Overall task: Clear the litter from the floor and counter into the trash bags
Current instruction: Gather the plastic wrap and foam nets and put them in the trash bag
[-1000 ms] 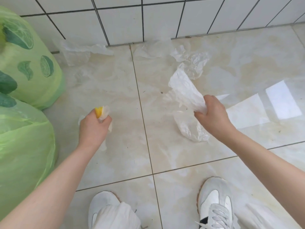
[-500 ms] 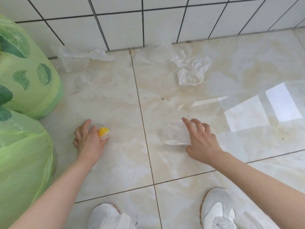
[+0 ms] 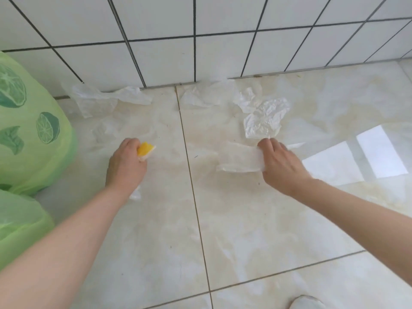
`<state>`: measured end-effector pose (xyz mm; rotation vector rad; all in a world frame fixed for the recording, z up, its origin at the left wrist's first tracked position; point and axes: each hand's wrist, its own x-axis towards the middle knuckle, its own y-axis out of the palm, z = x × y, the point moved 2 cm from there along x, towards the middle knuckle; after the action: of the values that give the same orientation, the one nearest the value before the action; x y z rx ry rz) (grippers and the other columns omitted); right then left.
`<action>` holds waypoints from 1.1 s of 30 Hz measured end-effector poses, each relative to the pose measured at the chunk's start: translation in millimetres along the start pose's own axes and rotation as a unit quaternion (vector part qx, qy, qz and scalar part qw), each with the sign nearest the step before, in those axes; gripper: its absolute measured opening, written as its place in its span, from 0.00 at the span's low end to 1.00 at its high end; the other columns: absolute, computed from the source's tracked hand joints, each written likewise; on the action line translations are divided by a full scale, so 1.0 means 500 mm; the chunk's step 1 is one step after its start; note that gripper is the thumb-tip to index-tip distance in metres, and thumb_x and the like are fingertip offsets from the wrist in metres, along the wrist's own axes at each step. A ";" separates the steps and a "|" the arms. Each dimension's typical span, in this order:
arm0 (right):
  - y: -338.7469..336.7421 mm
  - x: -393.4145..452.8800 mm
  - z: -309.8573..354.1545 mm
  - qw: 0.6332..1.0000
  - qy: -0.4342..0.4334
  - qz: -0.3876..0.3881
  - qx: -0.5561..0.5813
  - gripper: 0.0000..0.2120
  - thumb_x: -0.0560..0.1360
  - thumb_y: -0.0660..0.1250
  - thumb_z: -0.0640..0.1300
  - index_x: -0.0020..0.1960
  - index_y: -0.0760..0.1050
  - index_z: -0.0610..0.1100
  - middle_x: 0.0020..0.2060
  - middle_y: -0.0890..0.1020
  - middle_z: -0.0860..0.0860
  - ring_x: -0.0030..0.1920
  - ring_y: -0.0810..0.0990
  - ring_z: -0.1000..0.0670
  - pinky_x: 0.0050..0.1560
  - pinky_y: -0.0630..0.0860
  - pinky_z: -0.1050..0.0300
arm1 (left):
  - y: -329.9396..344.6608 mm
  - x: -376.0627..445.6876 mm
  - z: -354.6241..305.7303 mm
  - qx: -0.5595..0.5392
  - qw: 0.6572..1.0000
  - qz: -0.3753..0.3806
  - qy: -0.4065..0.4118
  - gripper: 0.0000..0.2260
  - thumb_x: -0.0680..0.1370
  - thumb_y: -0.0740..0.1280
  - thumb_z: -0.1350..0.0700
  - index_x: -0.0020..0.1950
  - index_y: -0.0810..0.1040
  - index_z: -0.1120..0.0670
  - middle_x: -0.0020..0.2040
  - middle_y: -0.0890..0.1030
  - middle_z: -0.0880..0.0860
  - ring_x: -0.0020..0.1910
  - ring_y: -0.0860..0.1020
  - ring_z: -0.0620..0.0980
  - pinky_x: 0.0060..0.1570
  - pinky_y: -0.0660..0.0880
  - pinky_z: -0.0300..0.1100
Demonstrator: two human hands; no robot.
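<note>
Flanking both hands' litter-holding grips, clear wrappers [image 3: 263, 121] lie ahead, green trash bags [image 3: 33, 130] left.

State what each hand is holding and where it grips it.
The left hand grips a yellow-and-white scrap, bunched in the fist. The right hand pinches a clear plastic bag at its right end.

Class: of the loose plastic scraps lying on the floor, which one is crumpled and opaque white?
The crumpled white scrap just beyond the right hand. The scraps along the wall are thin and see-through.
</note>
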<state>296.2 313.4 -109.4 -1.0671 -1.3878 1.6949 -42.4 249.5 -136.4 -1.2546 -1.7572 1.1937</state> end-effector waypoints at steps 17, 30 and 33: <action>0.017 0.227 -0.084 0.990 0.037 0.133 -0.021 0.29 0.67 0.65 0.39 0.65 0.58 0.46 0.62 0.61 0.44 0.59 0.65 0.37 0.51 0.75 0.44 | -0.041 0.248 0.057 0.161 0.982 0.040 -0.087 0.21 0.74 0.65 0.63 0.66 0.66 0.52 0.74 0.52 0.57 0.45 0.77 0.68 0.44 0.72 0.53; 0.025 0.145 -0.029 0.995 -0.018 0.092 0.043 0.13 0.66 0.62 0.31 0.48 0.71 0.42 0.40 0.67 0.49 0.41 0.71 0.43 0.37 0.67 0.55 | -0.077 0.137 0.001 0.046 0.996 -0.074 -0.008 0.15 0.75 0.67 0.55 0.59 0.71 0.59 0.51 0.79 0.64 0.46 0.77 0.69 0.42 0.72 0.55; -0.012 0.116 0.013 0.995 -0.011 0.038 0.093 0.10 0.66 0.61 0.31 0.36 0.67 0.45 0.35 0.66 0.51 0.36 0.67 0.45 0.29 0.58 0.58 | -0.107 0.106 -0.015 -0.020 0.992 -0.119 -0.047 0.12 0.76 0.65 0.55 0.54 0.70 0.61 0.39 0.77 0.65 0.41 0.75 0.68 0.39 0.69 0.53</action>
<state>265.7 363.7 -112.5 -1.0096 -1.1887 1.8551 -71.0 295.3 -83.6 -0.9910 -1.9460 1.0983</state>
